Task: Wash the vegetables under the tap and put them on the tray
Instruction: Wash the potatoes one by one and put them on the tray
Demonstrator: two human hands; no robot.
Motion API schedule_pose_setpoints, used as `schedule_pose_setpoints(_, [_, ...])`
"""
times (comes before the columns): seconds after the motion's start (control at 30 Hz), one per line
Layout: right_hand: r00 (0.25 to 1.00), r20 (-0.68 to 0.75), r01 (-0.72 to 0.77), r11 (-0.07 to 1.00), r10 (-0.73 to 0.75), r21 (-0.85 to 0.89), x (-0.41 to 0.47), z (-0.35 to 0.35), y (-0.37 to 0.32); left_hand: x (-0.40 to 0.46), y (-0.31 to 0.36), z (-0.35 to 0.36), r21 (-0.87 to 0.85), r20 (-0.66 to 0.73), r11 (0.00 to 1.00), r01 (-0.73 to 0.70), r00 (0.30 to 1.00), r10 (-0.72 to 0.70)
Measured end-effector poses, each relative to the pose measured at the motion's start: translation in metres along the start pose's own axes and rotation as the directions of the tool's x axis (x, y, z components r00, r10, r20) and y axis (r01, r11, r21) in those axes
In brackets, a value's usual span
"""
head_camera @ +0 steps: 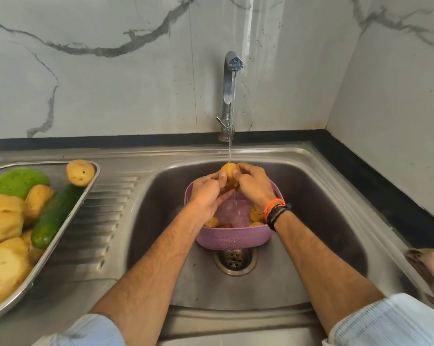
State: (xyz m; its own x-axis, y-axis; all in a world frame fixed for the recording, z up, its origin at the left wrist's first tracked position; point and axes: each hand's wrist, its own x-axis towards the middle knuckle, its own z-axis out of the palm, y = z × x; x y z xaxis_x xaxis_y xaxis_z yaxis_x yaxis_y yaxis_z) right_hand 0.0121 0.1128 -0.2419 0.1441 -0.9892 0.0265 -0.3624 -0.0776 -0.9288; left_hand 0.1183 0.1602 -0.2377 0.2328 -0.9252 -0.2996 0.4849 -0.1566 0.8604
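A potato (229, 176) is held under the tap (229, 96), right where the thin stream of water lands on its top. It is gripped from both sides: the left hand (208, 196) is curled round its lower left, thumb up against it, and the right hand (253, 183) is wrapped over its right side, fingertips on the top. Cords are worn on the right wrist.

Just below the hands, a pink basket (232, 237) is set in the sink (310, 196), above the drain (234, 260). A few more potatoes (256, 214) are seen lying in the basket, partly hidden by the arms.

On the draining board to the left, a steel tray (61, 236) is loaded with washed potatoes (4, 245), a cucumber (55, 216) along its right edge and a larger pale green vegetable (16, 182) at the back.
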Motion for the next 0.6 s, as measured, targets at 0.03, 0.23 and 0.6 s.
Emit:
schedule_pose_setpoints(0.03, [1.000,0.020,0.002,1.000,-0.002,-0.012,-0.005,0.002,-0.003,-0.001,0.001,0.000,-0.010,0.010,1.000,0.002,1.000,-0.002])
schedule_pose_setpoints(0.23, [0.996,0.048,0.077,0.995,-0.074,-0.066,-0.020,0.004,-0.010,-0.003,0.006,-0.001,-0.141,0.028,0.987,0.080,0.997,-0.077])
schedule_pose_setpoints(0.6, [0.955,-0.111,0.258,0.953,-0.277,-0.158,-0.025,-0.003,-0.015,-0.003,0.008,-0.001,-0.192,0.128,0.979,0.069,0.991,-0.045])
